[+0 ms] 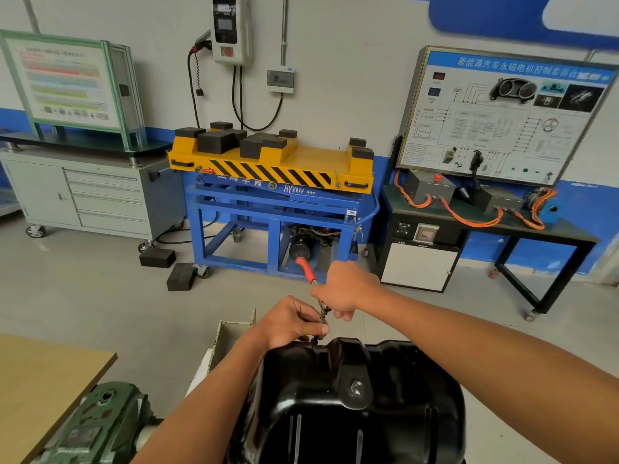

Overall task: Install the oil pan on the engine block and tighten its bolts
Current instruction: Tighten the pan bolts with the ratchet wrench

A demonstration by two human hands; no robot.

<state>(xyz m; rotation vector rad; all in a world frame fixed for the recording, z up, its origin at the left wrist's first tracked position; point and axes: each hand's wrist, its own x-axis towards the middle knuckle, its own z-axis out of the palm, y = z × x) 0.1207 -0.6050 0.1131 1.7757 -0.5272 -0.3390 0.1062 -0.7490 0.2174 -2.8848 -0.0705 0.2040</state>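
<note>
Nearest item: black glossy pressed-metal oil pan (351,406), sump side up, low centre of view; whatever carries it is hidden beneath.
Left hand (294,321): fingers pinch the slim dark metal extension shaft (323,313) at the pan's far rim, steadying it.
Right hand (348,289): fingers wrapped round the red-handled ratchet wrench (305,268), just above the shaft.
Step judged: tightening a far-rim bolt; the bolt itself is not visible.
Next move: swing the handle with the shaft kept square, then the remaining bolts.
</note>
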